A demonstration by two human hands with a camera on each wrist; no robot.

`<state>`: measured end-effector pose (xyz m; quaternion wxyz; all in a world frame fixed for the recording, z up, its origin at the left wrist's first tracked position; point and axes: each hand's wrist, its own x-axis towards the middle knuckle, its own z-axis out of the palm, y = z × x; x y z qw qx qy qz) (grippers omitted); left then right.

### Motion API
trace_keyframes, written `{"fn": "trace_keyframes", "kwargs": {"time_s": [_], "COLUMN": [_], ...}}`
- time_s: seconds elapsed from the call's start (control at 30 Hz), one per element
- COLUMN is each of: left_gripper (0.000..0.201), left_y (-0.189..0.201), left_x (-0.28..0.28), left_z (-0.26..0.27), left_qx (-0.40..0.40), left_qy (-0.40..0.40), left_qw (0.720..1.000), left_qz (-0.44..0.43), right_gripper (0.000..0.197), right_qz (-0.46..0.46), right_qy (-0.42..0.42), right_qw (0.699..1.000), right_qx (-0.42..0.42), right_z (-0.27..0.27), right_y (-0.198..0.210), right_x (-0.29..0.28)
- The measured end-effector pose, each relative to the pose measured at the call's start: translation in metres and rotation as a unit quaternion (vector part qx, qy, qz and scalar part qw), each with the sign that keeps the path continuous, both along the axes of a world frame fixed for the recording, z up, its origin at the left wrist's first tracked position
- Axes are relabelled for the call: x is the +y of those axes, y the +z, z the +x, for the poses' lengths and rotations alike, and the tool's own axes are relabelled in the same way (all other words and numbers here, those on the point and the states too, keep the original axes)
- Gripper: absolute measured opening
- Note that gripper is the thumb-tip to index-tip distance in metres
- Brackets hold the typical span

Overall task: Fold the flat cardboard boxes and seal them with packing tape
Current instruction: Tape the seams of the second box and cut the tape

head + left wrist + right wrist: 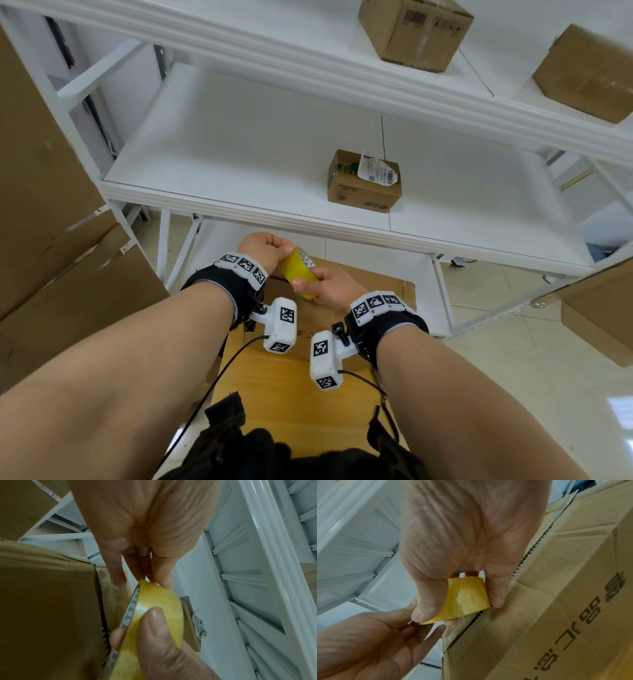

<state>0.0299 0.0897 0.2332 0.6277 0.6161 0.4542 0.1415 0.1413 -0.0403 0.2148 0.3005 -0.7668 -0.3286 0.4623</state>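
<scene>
While the right hand [325, 289] grips the yellow tape roll [298, 274] just above the folded box [308, 377], the left hand [265, 250] pinches at its upper edge, probably to free the tape end for sealing the seam.

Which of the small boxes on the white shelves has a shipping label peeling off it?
The lone small box on the middle shelf: a white label curls up from its top. The two boxes on the upper shelf show no lifted label.

Head view looks down over both forearms; each wrist view looks close along its palm at the tape roll [154, 615].
</scene>
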Motion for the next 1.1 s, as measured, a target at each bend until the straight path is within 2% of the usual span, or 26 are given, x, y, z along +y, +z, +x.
{"fn": "trace_keyframes", "kwargs": {"time_s": [0.17, 0.27, 0.47, 0.67, 0.8, 0.83, 1.0, 1.1], "left_gripper": [0.009, 0.011, 0.015, 0.018, 0.014, 0.015, 0.016, 0.016], "left_y": [0.0, -0.002, -0.007, -0.006, -0.008, -0.008, -0.006, -0.002], "left_x": [-0.004, -0.001, 0.013, 0.017, 0.018, 0.018, 0.02, 0.02], "left_z": [0.0, -0.001, -0.008, -0.015, -0.016, -0.016, -0.018, -0.018], "left_qx": [0.02, 0.024, 0.006, -0.029, -0.049, -0.049, -0.058, -0.075], "left_qy": [0.007, 0.004, 0.036, 0.049, 0.074, 0.081, 0.081, 0.08], "left_qw": [0.997, 0.996, 0.999, 0.998, 0.996, 0.995, 0.993, 0.987], "left_qz": [0.076, 0.086, 0.034, 0.015, -0.016, -0.023, -0.064, -0.116], "right_gripper": [0.025, 0.026, 0.046, 0.045, 0.022, 0.021, 0.041, 0.039], "right_qz": [0.006, 0.012, -0.005, -0.02, -0.021, -0.02, -0.018, -0.021], "right_qy": [-0.038, -0.068, -0.076, -0.075, -0.077, -0.08, -0.095, -0.094], "right_qw": [0.999, 0.997, 0.996, 0.995, 0.995, 0.994, 0.995, 0.995], "right_qx": [0.023, 0.045, 0.041, 0.056, 0.061, 0.065, 0.037, 0.03], "right_z": [0.0, 0.0, 0.0, 0.002, 0.001, 0.002, 0.003, 0.004], "right_y": [0.0, -0.002, -0.002, 0.005, 0.008, 0.009, 0.011, 0.011], "right_x": [0.001, 0.001, 0.007, 0.012, 0.016, 0.017, 0.025, 0.027]}}
